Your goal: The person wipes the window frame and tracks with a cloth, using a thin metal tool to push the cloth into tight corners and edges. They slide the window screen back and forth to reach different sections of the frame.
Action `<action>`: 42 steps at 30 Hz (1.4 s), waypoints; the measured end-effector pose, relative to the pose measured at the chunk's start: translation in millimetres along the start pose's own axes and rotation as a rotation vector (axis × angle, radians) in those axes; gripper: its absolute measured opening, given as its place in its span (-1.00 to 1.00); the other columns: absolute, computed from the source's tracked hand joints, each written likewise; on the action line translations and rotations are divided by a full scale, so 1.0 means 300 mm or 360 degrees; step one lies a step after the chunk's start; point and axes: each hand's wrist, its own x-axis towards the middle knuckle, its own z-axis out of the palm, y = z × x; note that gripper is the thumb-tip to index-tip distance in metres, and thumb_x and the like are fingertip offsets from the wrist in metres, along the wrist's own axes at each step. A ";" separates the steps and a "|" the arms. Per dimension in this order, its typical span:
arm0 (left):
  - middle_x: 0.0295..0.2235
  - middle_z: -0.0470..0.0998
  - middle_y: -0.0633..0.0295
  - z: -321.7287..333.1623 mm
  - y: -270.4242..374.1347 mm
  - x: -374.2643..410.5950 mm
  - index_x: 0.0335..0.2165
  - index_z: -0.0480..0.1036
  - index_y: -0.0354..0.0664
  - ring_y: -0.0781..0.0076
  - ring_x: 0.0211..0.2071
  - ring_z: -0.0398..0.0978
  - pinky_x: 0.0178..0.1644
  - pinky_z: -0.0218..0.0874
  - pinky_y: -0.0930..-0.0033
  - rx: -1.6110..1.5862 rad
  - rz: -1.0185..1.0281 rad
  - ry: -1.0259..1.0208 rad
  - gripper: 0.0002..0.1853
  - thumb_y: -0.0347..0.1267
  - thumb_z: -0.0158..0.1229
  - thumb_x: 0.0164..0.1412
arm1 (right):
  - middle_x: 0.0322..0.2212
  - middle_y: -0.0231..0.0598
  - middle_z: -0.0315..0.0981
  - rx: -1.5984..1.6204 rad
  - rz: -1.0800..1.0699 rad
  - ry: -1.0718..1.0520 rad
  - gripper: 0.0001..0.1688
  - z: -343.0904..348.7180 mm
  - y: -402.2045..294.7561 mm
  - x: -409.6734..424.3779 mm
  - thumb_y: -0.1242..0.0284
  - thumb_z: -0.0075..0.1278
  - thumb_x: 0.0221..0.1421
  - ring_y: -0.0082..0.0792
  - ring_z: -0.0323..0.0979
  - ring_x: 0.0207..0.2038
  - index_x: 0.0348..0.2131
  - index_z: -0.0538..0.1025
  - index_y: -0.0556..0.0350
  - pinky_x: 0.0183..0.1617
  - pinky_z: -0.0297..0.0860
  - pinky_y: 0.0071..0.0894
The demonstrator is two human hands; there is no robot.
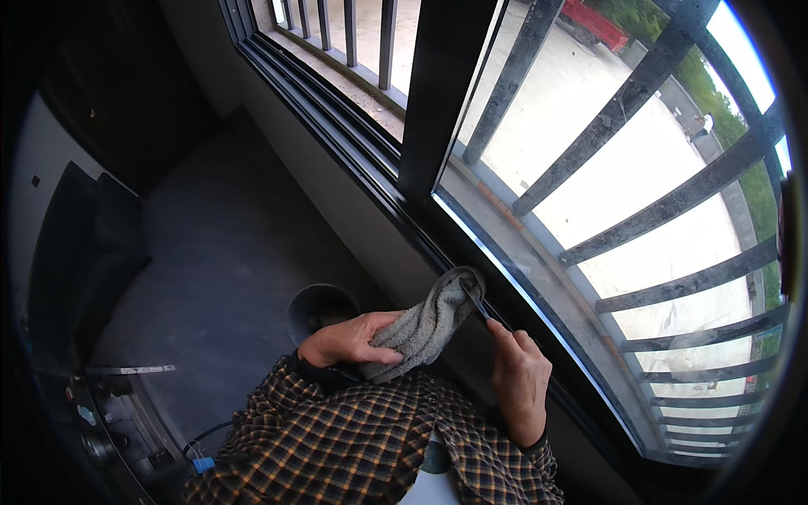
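Note:
My left hand (353,341) grips a bunched grey towel cloth (426,328) in front of my shirt. The cloth's far end lies against the dark window frame (464,252) at its lower rail. In my right hand (521,375) is a thin metal tool (478,302), its handle mostly hidden by the fingers. The tool's tip presses into the cloth's folded end beside the sliding track. Whether it is a screwdriver or a blade I cannot tell.
The window track (328,132) runs diagonally, with metal bars (600,123) outside the glass. A dark bucket (319,306) stands on the floor below my left hand. A dark sofa (95,252) is at the far left. Outside are a red vehicle (596,25) and a person (702,126).

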 end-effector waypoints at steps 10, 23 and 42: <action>-0.05 0.46 0.12 -0.138 0.029 0.014 0.03 0.36 -0.42 0.39 -0.05 0.43 0.06 0.25 0.37 0.0480 -0.0045 -0.0325 -0.44 -0.39 0.29 0.08 | -0.53 -0.09 0.40 0.0043 0.0336 -0.0440 -0.54 -0.053 -0.091 0.125 0.70 0.01 -0.01 -0.07 0.46 -0.48 -0.08 0.58 0.05 -0.38 0.37 -0.26; -0.12 0.54 0.19 -0.219 0.078 -0.014 0.01 0.37 -0.38 0.45 -0.09 0.48 0.08 0.28 0.39 0.0138 -0.0053 0.0279 -0.51 -0.42 0.25 0.12 | -0.44 -0.24 0.40 -0.0124 -0.0061 -0.0308 -0.33 0.225 -0.176 0.331 0.68 0.03 -0.15 -0.16 0.48 -0.38 0.03 0.49 -0.11 -0.36 0.42 -0.24; 0.02 0.38 -0.08 -0.273 0.283 -0.194 0.03 0.33 -0.46 0.06 0.04 0.40 0.15 0.20 0.23 0.1159 0.0738 0.1325 -0.37 -0.42 0.27 -0.05 | -0.35 -0.10 0.40 0.1082 -0.0400 -0.0214 -0.40 0.544 -0.455 0.647 0.56 0.01 0.07 0.01 0.48 -0.32 0.13 0.37 -0.07 -0.30 0.42 -0.10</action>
